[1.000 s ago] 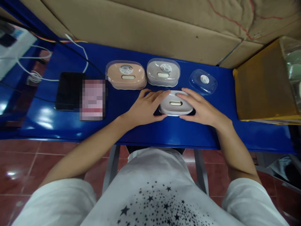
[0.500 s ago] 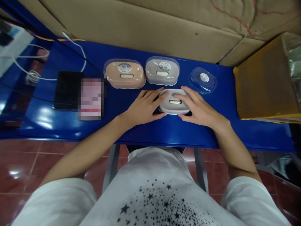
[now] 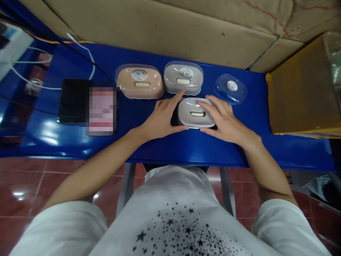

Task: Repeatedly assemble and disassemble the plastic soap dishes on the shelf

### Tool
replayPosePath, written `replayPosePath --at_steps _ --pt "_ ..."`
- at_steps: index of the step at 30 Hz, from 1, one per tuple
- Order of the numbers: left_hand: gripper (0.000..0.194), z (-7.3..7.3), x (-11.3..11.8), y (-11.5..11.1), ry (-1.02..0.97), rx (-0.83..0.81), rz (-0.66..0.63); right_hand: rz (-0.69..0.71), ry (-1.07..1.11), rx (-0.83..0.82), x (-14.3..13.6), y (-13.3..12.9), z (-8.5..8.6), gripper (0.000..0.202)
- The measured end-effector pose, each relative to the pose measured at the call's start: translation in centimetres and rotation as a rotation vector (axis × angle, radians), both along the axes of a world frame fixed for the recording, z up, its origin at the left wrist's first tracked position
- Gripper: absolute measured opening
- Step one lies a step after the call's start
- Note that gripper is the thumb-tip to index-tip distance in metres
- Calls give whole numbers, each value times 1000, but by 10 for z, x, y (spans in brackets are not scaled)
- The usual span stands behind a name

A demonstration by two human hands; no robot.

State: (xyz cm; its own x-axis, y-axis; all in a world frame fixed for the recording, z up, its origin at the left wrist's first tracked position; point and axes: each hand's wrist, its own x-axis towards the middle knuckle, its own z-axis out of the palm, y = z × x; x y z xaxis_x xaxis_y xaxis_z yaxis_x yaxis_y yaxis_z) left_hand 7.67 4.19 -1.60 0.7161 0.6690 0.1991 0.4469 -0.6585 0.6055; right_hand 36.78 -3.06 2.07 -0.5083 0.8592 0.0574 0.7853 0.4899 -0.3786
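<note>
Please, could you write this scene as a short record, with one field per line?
Left hand: spread open, thumb by near edge of pale grey oval plastic box
Right hand: gripping that box's right end, index finger on top
Behind: peach oval plastic box and second grey oval plastic box, both under clear covers
Right rear: clear oval plastic lid, lying apart
Far right: brown cardboard box
Surface: glossy blue table

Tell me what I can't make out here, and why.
Head view: part of the front gray box's right end, hidden by the right hand.
Head view: print on the sticker of the peach box, too small.
Head view: content of the pinkish panel, pixelated.
Head view: carton's far side, cut off by the right edge.
</note>
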Motion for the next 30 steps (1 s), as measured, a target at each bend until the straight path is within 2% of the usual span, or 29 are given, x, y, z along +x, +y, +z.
replayPosePath --at_steps 8,15,23,30 --pt "119 0 2 1 44 -44 11 -13 81 2 -2 2 -1 86" --pt "115 1 2 0 58 -41 13 26 135 -122 16 7 9 102" --pt "112 2 0 0 67 -17 25 -23 156 -143 20 12 1 105" --pt "103 8 -1 0 66 -36 -21 -7 151 -155 20 14 1 109"
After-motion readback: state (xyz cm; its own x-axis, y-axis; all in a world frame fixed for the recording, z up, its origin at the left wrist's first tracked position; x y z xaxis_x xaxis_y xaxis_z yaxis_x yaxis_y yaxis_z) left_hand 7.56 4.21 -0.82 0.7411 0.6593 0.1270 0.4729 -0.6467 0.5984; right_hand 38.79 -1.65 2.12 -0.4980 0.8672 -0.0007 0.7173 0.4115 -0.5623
